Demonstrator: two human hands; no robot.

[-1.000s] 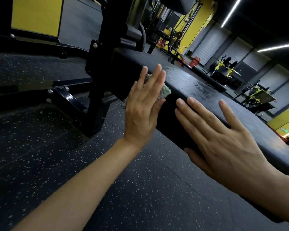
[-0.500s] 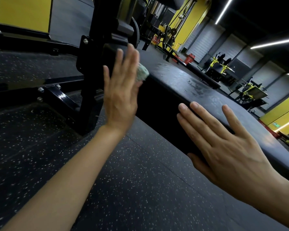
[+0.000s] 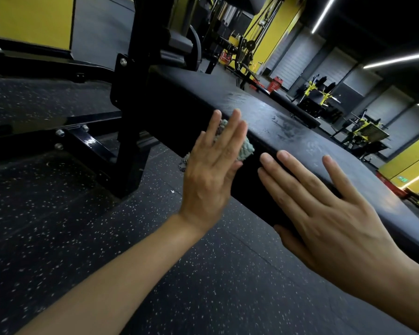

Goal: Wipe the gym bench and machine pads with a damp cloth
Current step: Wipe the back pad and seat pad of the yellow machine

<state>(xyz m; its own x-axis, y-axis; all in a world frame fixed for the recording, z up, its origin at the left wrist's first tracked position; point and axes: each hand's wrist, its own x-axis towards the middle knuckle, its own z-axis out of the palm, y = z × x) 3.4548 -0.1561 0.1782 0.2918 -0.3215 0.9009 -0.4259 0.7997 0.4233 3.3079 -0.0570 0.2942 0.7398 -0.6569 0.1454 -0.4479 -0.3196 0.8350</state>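
Head camera view, tilted: a long black bench (image 3: 300, 141) is being shown running from the near right to the far middle, where it is being carried by a black metal frame (image 3: 131, 112) at the left. A pale green cloth (image 3: 247, 147) is being pressed flat against the near side face of the bench, just below its top edge, by the left hand (image 3: 211, 170). The fingers (image 3: 229, 131) of that hand are being held straight and close together over the cloth, not curled round it. Bits of cloth are showing past the fingertips and at both sides of the palm.

Just to the right, apart from the cloth, the right hand (image 3: 324, 209) is being laid open on the same side face. Its fingers are being kept straight and spread, the rightmost one reaching up to the top edge and the thumb lying at the lower edge.

Faint smeared streaks (image 3: 283, 126) are being caught by the light on the bench top. A dark speckled floor (image 3: 58, 226) is being seen below both forearms. Yellow machines (image 3: 365, 128) and bright ceiling strips (image 3: 397, 60) are being shown at the far right.
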